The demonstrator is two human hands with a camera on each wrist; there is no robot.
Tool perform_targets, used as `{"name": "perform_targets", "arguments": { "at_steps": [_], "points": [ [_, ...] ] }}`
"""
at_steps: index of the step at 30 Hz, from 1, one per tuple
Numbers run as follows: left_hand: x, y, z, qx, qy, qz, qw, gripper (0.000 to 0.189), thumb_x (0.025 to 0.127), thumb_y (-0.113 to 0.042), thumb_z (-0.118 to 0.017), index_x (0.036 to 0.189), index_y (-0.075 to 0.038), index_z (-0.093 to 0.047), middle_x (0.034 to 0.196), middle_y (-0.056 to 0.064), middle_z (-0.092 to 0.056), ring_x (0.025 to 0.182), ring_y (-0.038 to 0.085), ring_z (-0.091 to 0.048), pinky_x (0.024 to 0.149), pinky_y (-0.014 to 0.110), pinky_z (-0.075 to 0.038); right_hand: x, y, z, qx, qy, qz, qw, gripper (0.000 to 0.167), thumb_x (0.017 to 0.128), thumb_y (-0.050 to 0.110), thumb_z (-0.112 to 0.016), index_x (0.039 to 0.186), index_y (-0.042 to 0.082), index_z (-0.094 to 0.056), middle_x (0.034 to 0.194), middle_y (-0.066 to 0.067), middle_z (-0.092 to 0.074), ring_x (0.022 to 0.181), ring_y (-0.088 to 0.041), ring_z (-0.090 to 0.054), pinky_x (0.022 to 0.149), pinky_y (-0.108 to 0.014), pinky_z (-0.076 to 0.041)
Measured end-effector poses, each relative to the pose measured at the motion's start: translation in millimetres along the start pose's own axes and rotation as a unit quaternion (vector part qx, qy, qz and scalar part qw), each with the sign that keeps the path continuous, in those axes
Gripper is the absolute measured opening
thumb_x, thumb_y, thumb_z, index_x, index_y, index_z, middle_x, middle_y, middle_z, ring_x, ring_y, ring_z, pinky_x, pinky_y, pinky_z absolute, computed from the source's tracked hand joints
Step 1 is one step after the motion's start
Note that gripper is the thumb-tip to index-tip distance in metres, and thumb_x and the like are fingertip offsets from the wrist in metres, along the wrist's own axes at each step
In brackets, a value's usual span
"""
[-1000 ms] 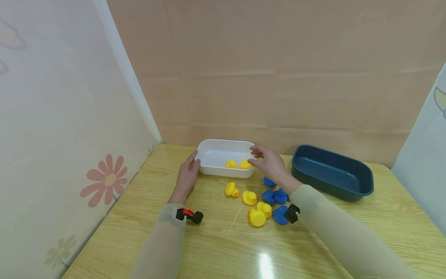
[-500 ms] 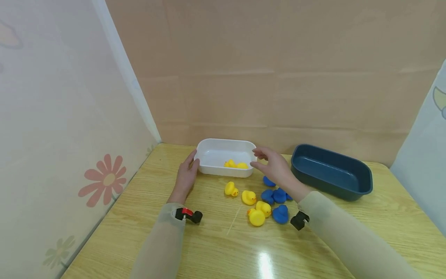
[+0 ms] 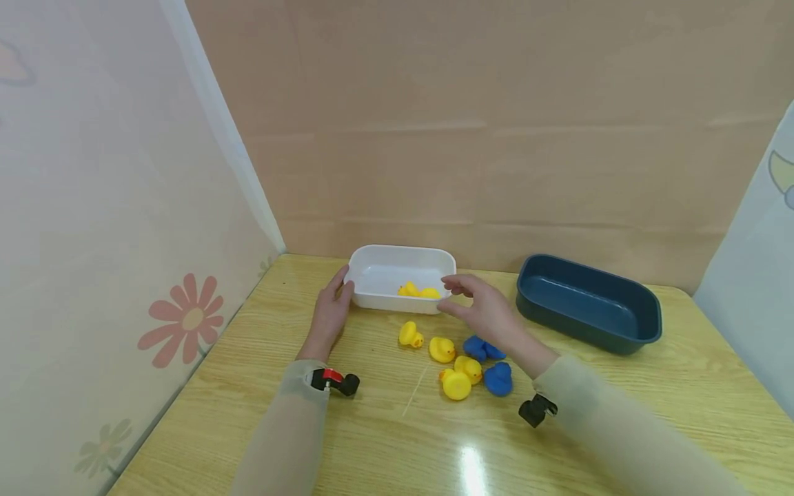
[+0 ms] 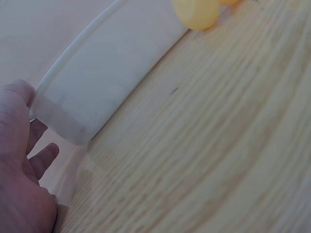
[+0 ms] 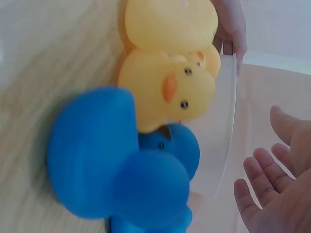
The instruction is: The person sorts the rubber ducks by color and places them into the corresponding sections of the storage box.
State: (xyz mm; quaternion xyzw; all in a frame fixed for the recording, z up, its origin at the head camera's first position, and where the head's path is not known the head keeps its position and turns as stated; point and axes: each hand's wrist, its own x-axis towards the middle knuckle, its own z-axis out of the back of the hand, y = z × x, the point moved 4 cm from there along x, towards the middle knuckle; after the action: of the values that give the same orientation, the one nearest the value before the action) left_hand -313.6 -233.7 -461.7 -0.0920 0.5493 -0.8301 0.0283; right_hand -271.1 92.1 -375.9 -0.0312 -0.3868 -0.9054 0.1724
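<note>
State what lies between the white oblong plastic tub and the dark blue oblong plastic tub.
The person's right hand, over a strip of pale wood-grain table; the head view shows it.

Near the back edge of the tabletop [image 3: 384,427]: one white tray [image 3: 397,304], one dark tray [image 3: 583,303]. Six yellow ducks [image 3: 456,386]: two inside the white tray, four outside. At least three blue ducks [image 3: 498,380].

In the head view, we lose the lower parts of the yellow ducks [image 3: 409,289] behind the front wall of the white tub [image 3: 387,302]. The right hand [image 3: 482,304] hides the tub's near right corner; we cannot tell whether they touch. In the left wrist view, the edge crops the left hand [image 4: 17,179]. In the right wrist view, we find the nearest blue duck [image 5: 95,155] blurred.
</note>
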Motion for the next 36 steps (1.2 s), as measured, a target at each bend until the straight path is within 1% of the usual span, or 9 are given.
{"name": "perform_targets", "arguments": {
  "at_steps": [6, 12, 18, 21, 24, 28, 31, 36],
  "points": [
    [1.1, 1.2, 0.2, -0.002, -0.002, 0.001, 1.0000, 0.059, 0.117, -0.047, -0.049, 0.173, -0.030, -0.041, 0.175, 0.003, -0.041, 0.167, 0.038, -0.019, 0.134, 0.063, -0.015, -6.0, 7.7, -12.0, 0.017, 0.023, 0.010, 0.9995, 0.058, 0.101, 0.028, -0.084, 0.152, 0.010, -0.065, 0.147, -0.009, -0.069, 0.133, -0.037, -0.064, 0.116, -0.060, -0.049],
    [0.6, 0.8, 0.5, -0.003, -0.005, 0.000, 1.0000, 0.059, 0.116, -0.045, -0.050, 0.172, -0.029, -0.043, 0.174, 0.004, -0.043, 0.167, 0.039, -0.020, 0.134, 0.063, -0.015, -9.9, 11.0, -23.1, 0.024, 0.048, 0.013, 0.9985, 0.059, 0.100, 0.028, -0.085, 0.153, 0.008, -0.065, 0.145, -0.010, -0.069, 0.134, -0.040, -0.063, 0.116, -0.061, -0.048],
    [-0.7, -0.9, 0.7, -0.005, -0.003, -0.003, 1.0000, 0.059, 0.116, -0.045, -0.050, 0.172, -0.029, -0.043, 0.174, 0.004, -0.043, 0.168, 0.040, -0.017, 0.134, 0.064, -0.011, -12.1, 13.3, -32.3, 0.034, 0.071, 0.003, 0.9969, 0.062, 0.099, 0.028, -0.087, 0.155, 0.014, -0.064, 0.148, -0.008, -0.068, 0.138, -0.037, -0.060, 0.113, -0.058, -0.051],
    [-0.7, -1.2, 0.6, -0.006, -0.003, -0.005, 1.0000, 0.059, 0.116, -0.045, -0.051, 0.172, -0.028, -0.043, 0.174, 0.004, -0.044, 0.167, 0.039, -0.018, 0.134, 0.064, -0.013, -11.6, 16.2, -36.9, 0.039, 0.087, 0.005, 0.9955, 0.065, 0.098, 0.028, -0.088, 0.157, 0.014, -0.063, 0.150, -0.007, -0.067, 0.139, -0.035, -0.060, 0.113, -0.058, -0.052],
    [-1.0, -0.9, 0.4, -0.008, -0.003, 0.000, 1.0000, 0.059, 0.116, -0.045, -0.051, 0.172, -0.029, -0.042, 0.174, 0.004, -0.043, 0.167, 0.038, -0.020, 0.133, 0.064, -0.015, -10.1, 18.5, -42.0, 0.041, 0.100, 0.010, 0.9941, 0.068, 0.097, 0.027, -0.089, 0.158, 0.014, -0.062, 0.152, -0.007, -0.066, 0.140, -0.034, -0.060, 0.114, -0.058, -0.051],
    [-1.2, -0.9, 0.0, -0.011, 0.000, 0.007, 0.9999, 0.059, 0.116, -0.046, -0.050, 0.173, -0.030, -0.042, 0.175, 0.003, -0.041, 0.168, 0.038, -0.018, 0.133, 0.064, -0.014, -7.5, 18.3, -48.1, 0.022, 0.109, 0.016, 0.9937, 0.071, 0.095, 0.028, -0.091, 0.158, 0.015, -0.062, 0.155, -0.004, -0.065, 0.141, -0.033, -0.061, 0.115, -0.057, -0.050],
    [-1.0, -1.7, 0.1, -0.009, -0.001, 0.007, 0.9999, 0.059, 0.116, -0.046, -0.050, 0.173, -0.030, -0.042, 0.175, 0.002, -0.041, 0.168, 0.038, -0.016, 0.134, 0.064, -0.011, -5.3, 17.0, -51.4, 0.007, 0.114, 0.016, 0.9933, 0.073, 0.094, 0.030, -0.092, 0.159, 0.018, -0.062, 0.157, -0.001, -0.064, 0.141, -0.029, -0.061, 0.117, -0.055, -0.049],
    [-1.2, -3.5, 0.2, -0.005, -0.003, 0.006, 1.0000, 0.058, 0.117, -0.044, -0.050, 0.172, -0.030, -0.042, 0.175, 0.002, -0.042, 0.168, 0.039, -0.015, 0.134, 0.063, -0.011, -2.4, 15.9, -54.3, -0.006, 0.129, 0.023, 0.9913, 0.075, 0.094, 0.031, -0.092, 0.161, 0.019, -0.060, 0.156, -0.002, -0.064, 0.141, -0.029, -0.061, 0.116, -0.054, -0.050]
  ]
}}
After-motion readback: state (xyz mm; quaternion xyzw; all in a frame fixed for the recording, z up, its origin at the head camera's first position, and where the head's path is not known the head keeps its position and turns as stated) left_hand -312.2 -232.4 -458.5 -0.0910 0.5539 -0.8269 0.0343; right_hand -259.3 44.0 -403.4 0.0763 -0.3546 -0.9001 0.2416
